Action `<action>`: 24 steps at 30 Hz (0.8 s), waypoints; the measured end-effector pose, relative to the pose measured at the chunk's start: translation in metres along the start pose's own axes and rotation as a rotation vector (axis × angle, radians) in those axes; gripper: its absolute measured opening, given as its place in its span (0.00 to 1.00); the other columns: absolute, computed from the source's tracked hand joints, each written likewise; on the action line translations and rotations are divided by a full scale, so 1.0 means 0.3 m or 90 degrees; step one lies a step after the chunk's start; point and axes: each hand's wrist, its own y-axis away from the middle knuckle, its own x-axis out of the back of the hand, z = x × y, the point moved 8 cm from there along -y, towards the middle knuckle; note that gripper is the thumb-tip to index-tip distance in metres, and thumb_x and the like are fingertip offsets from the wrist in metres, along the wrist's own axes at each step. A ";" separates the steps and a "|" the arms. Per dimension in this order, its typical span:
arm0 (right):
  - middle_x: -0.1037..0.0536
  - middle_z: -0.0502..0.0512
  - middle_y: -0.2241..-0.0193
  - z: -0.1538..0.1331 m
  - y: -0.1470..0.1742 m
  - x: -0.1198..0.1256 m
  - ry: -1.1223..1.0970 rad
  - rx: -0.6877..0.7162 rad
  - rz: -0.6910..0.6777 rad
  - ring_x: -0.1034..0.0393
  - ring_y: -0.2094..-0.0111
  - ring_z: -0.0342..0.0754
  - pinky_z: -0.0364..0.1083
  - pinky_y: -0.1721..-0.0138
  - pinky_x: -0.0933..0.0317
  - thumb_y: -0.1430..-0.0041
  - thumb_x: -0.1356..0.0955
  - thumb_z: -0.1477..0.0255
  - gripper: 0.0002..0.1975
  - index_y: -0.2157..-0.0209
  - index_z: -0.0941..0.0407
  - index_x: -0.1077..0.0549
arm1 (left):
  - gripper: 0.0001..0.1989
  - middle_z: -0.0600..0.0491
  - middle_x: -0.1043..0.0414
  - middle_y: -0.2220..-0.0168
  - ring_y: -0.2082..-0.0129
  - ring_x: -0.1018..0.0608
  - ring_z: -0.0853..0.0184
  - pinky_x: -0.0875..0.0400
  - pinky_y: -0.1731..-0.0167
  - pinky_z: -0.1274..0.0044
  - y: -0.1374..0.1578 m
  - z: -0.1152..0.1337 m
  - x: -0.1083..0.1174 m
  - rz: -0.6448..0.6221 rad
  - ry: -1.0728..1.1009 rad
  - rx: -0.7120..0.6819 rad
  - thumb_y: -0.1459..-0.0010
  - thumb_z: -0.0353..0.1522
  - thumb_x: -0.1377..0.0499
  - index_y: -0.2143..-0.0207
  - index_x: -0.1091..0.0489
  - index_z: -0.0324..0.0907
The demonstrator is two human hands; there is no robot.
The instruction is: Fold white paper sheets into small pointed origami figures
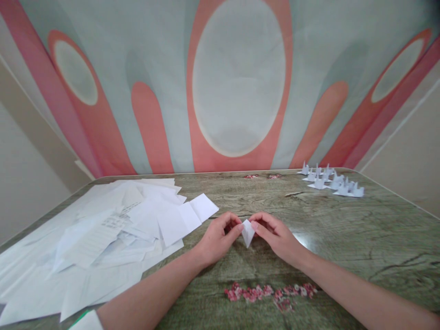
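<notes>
A small piece of white folded paper, shaped like a kite with its point toward me, is held just above the table between both hands. My left hand pinches its left corner between thumb and fingers. On the other side, my right hand grips the right corner the same way. Parts of the fingers behind the paper are hidden. Several finished white paper cranes stand in a group at the far right of the table.
A wide, messy pile of white paper sheets, some printed, covers the left of the wood-grain table. Small square sheets lie at its right edge. Pink flower prints mark the tabletop near me. A patterned backdrop rises behind.
</notes>
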 end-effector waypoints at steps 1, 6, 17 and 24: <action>0.31 0.51 0.70 -0.008 0.000 0.005 0.002 0.016 0.011 0.37 0.69 0.44 0.42 0.68 0.41 0.42 0.38 0.62 0.12 0.65 0.55 0.32 | 0.08 0.57 0.36 0.75 0.75 0.34 0.73 0.39 0.73 0.81 0.002 0.003 0.000 -0.001 -0.014 -0.004 0.42 0.35 0.47 0.69 0.36 0.39; 0.33 0.54 0.64 -0.050 0.008 0.008 0.039 0.095 0.028 0.37 0.67 0.45 0.44 0.66 0.41 0.43 0.36 0.64 0.09 0.67 0.55 0.30 | 0.07 0.55 0.33 0.74 0.74 0.32 0.72 0.38 0.73 0.80 0.011 0.031 -0.001 -0.002 -0.083 -0.038 0.43 0.34 0.47 0.70 0.34 0.39; 0.34 0.54 0.64 -0.083 0.019 -0.015 0.099 0.116 0.015 0.37 0.62 0.47 0.45 0.60 0.42 0.45 0.36 0.71 0.03 0.71 0.56 0.32 | 0.05 0.52 0.32 0.70 0.68 0.30 0.69 0.37 0.65 0.77 0.029 0.102 0.002 0.031 -0.139 -0.157 0.43 0.32 0.47 0.71 0.34 0.40; 0.34 0.55 0.63 -0.077 0.021 -0.008 0.109 0.133 0.021 0.37 0.64 0.46 0.45 0.64 0.41 0.46 0.36 0.74 0.06 0.64 0.55 0.32 | 0.03 0.54 0.33 0.71 0.69 0.31 0.69 0.37 0.66 0.78 0.026 0.082 0.025 0.076 -0.151 -0.130 0.44 0.30 0.46 0.71 0.34 0.40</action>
